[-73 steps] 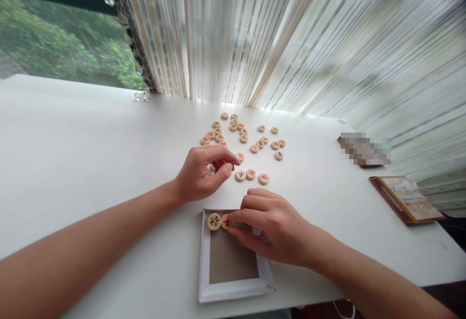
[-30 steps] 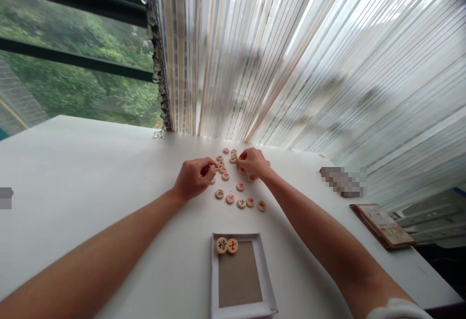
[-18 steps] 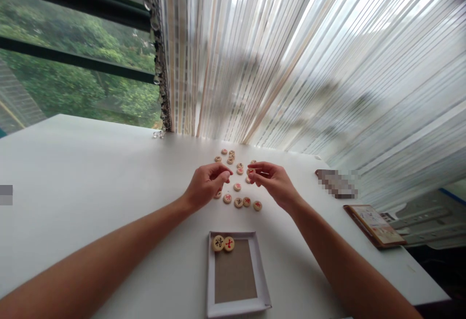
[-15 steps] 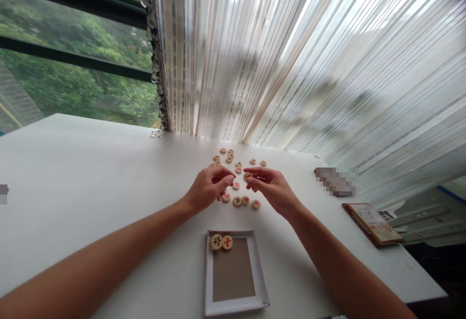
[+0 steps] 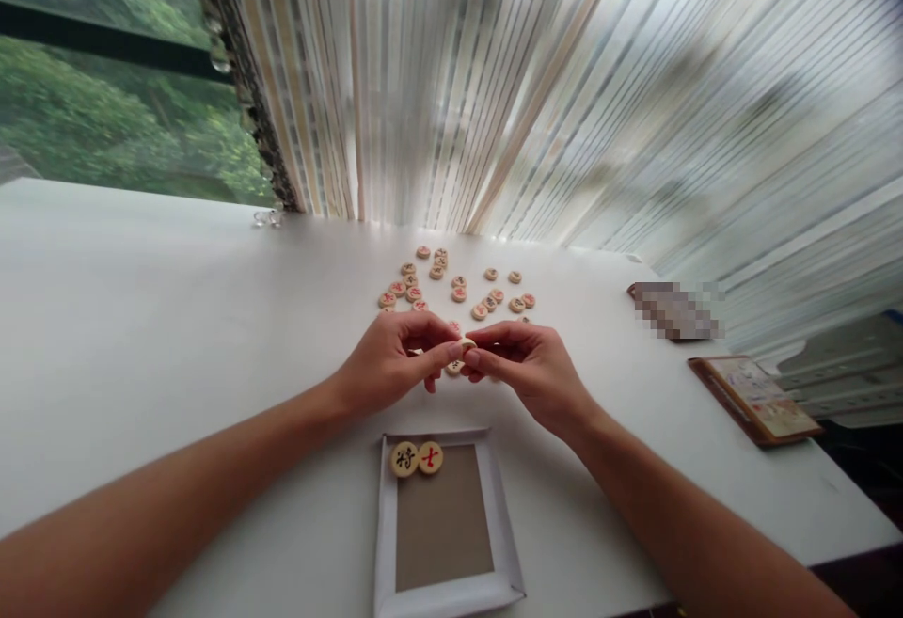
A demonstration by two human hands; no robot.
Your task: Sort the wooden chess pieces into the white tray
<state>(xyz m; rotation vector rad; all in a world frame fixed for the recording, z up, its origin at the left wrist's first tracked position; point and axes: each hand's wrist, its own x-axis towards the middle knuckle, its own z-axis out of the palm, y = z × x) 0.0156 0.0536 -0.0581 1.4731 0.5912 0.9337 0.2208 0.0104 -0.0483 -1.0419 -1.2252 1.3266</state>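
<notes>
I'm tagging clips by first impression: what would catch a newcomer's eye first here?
Probably the left hand and right hand, close together mid-picture with a small pale disc at their fingertips. Below, a white-rimmed tray bears a black-marked disc and a red-marked disc in its far left corner. A striped curtain fills much of the background.

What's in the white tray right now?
Two pieces side by side at the far left of the tray: a black-marked piece and a red-marked piece. Brown bottom shows nearer; whatever lies directly under the pieces is hidden.
</notes>
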